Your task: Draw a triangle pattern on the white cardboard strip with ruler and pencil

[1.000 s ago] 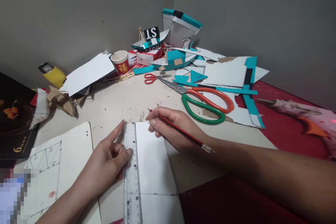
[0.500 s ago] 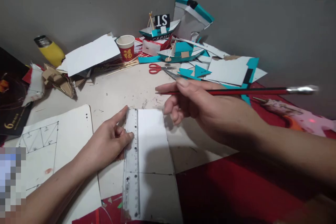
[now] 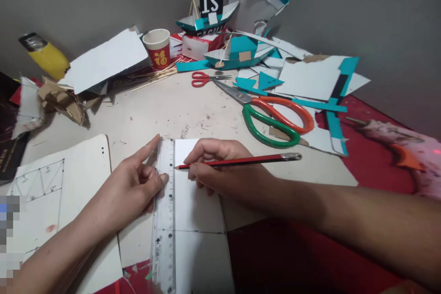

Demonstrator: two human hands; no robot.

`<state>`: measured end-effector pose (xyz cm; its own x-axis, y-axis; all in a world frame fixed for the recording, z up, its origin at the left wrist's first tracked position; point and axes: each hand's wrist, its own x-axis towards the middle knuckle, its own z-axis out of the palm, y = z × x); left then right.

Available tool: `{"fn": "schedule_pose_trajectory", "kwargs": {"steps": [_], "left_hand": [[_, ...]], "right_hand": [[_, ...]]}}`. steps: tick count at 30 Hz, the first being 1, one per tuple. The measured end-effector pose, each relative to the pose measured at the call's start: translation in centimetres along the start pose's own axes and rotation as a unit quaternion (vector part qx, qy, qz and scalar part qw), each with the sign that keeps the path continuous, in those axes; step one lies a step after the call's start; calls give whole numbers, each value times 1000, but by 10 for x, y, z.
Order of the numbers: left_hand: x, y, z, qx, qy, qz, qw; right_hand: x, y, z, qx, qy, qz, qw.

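A clear plastic ruler [image 3: 163,220] lies lengthwise over the left side of a white card strip [image 3: 203,257], which has a dark line drawn across it. My left hand [image 3: 132,183] holds the ruler down, its thumb on the surface and its index finger stretched along the far left edge. Between the fingers of my right hand [image 3: 230,165] is a red and black pencil [image 3: 248,160] with a metal end. The pencil's tip meets the ruler's marked edge near the far end. A notebook page [image 3: 86,183] with a drawn truss-like figure lies to the left.
Large scissors [image 3: 272,119] with orange and green handles and small red scissors [image 3: 201,79] lie beyond my hands. Behind are a paper cup [image 3: 158,48], two paper boats, a yellow bottle [image 3: 50,57] and cardboard scraps. A pink glue gun [image 3: 406,147] sits at right.
My right hand has come left and down, bringing the pencil tip to the ruler's edge. The big scissors' handles are now uncovered. My left hand stays on the ruler; the view has shifted slightly.
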<state>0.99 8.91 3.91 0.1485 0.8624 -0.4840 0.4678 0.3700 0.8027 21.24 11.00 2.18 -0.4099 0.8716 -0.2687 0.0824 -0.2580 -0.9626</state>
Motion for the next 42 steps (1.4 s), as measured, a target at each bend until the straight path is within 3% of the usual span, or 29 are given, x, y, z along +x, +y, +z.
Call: {"fn": "schedule_pose_trajectory", "kwargs": {"steps": [5,42], "left_hand": [[-1,2,-1,7,-2,4,1000],[-1,-1,-2,31,-4,12,999]], "right_hand": [[0,1,3,-39,20,-74,996],[-2,1,6,-179,56,-97,978]]}}
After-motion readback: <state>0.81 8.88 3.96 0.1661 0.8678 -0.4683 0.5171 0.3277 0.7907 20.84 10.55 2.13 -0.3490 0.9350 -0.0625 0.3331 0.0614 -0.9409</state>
